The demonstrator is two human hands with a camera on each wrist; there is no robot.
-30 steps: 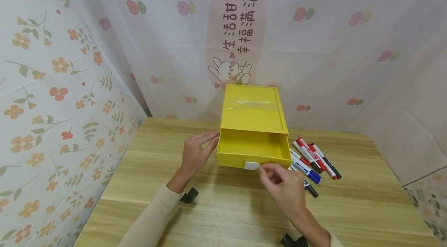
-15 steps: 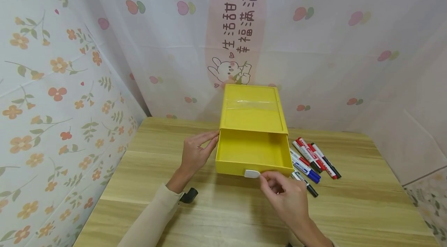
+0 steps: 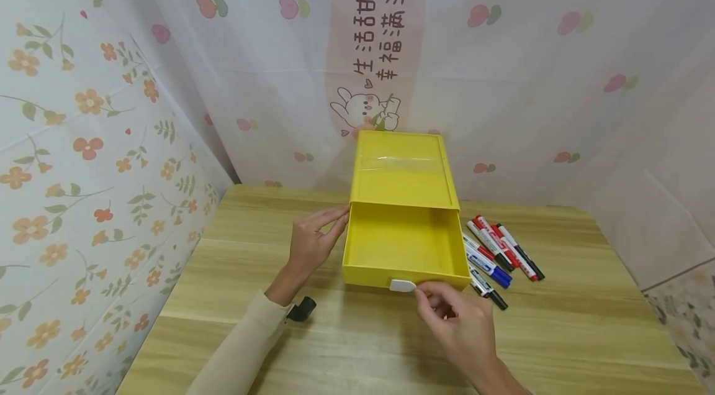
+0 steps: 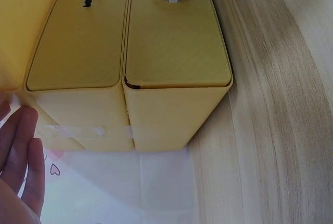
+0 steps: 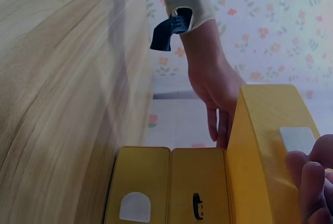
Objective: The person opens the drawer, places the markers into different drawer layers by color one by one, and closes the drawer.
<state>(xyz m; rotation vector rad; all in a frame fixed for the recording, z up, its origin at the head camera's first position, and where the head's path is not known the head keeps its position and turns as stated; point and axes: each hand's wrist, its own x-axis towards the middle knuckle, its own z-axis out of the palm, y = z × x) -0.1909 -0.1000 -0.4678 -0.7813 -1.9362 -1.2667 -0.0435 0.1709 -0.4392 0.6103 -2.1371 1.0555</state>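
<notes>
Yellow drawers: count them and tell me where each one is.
3: the top drawer, standing open; the middle drawer, shut beneath it; and the bottom drawer, shut, nearest the table. The lower two show only in the wrist views.

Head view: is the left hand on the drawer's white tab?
No, the left hand is at the left side of the yellow cabinet, while the right hand holds the white tab.

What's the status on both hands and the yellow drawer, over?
Left hand at cabinet's left side. Right hand pinching white tab. Drawer open, no contents seen. Markers beside it, none in front.
</notes>
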